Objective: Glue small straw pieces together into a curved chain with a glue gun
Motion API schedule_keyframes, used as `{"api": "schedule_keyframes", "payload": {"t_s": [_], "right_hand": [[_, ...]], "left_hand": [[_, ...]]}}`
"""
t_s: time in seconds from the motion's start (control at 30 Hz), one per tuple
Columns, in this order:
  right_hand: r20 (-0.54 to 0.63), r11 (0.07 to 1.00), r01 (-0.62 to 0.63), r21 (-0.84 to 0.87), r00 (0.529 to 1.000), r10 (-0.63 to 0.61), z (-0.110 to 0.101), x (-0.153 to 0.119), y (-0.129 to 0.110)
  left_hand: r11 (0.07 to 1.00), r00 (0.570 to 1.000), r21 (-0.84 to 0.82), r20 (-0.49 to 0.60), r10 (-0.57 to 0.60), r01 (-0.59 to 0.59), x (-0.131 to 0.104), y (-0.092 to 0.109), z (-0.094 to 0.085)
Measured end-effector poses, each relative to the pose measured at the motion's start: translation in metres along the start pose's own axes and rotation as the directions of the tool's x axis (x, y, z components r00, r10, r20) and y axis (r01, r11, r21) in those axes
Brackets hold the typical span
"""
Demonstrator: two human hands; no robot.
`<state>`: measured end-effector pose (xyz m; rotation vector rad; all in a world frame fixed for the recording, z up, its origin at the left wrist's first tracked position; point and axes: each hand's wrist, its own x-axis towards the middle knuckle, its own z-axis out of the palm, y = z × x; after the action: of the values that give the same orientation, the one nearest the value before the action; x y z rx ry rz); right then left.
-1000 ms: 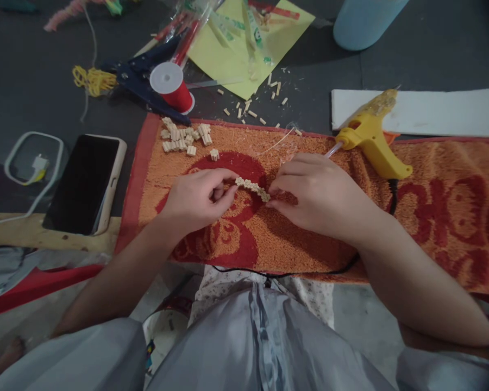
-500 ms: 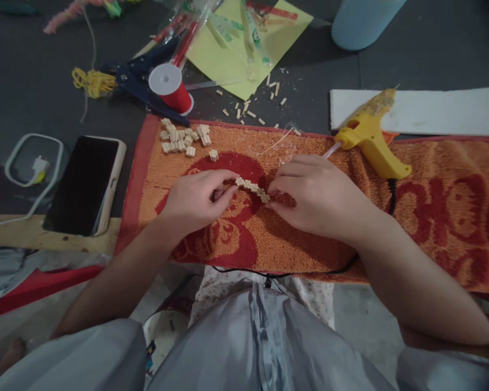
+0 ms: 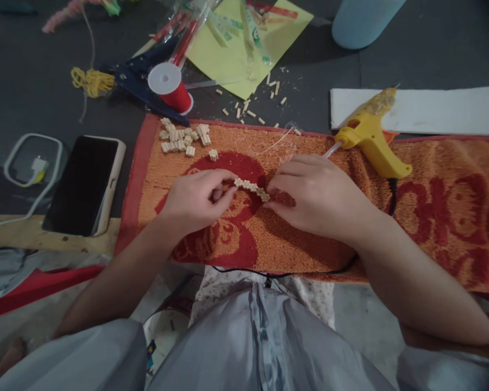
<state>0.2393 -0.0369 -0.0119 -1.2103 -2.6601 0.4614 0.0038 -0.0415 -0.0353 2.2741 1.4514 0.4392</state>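
Between my hands runs a short curved chain of small pale wooden stick pieces (image 3: 251,187), joined side by side. My left hand (image 3: 199,198) pinches its left end between thumb and fingertips. At the lower right end, my right hand (image 3: 315,195) grips it the same way, thumb below and fingers above. The chain is held just over an orange and red towel (image 3: 301,244); whether it touches the cloth I cannot tell. On the towel beyond my left hand lies a pile of small pale stick bundles (image 3: 179,136), with a single bundle (image 3: 213,155) nearer.
A yellow glue gun (image 3: 370,136) rests at right, partly on a white board (image 3: 440,111). At back left are a red thread spool (image 3: 173,95) and dark blue cutters (image 3: 142,89). Loose stick bits surround a yellow paper (image 3: 212,54). A phone (image 3: 83,184) lies left.
Both hands keep their pinch on the chain. The chain has tilted very slightly; nothing else visibly moves.
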Motion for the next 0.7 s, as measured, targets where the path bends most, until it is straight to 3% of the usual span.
{"api": "schedule_keyframes", "payload": {"t_s": [0.33,0.7], "right_hand": [[-0.049,0.997,-0.030,-0.073,0.998,0.026,-0.0001,-0.0004,0.0006],[-0.010,0.996,-0.043,-0.073,0.999,0.042,0.0011,0.0002,-0.0007]], "left_hand": [[1.000,1.000,-0.009,-0.002,-0.009,0.009,-0.0005,0.0034,-0.0018],[1.000,0.999,0.021,0.038,-0.005,0.004,0.0000,0.0033,-0.0035]]}}
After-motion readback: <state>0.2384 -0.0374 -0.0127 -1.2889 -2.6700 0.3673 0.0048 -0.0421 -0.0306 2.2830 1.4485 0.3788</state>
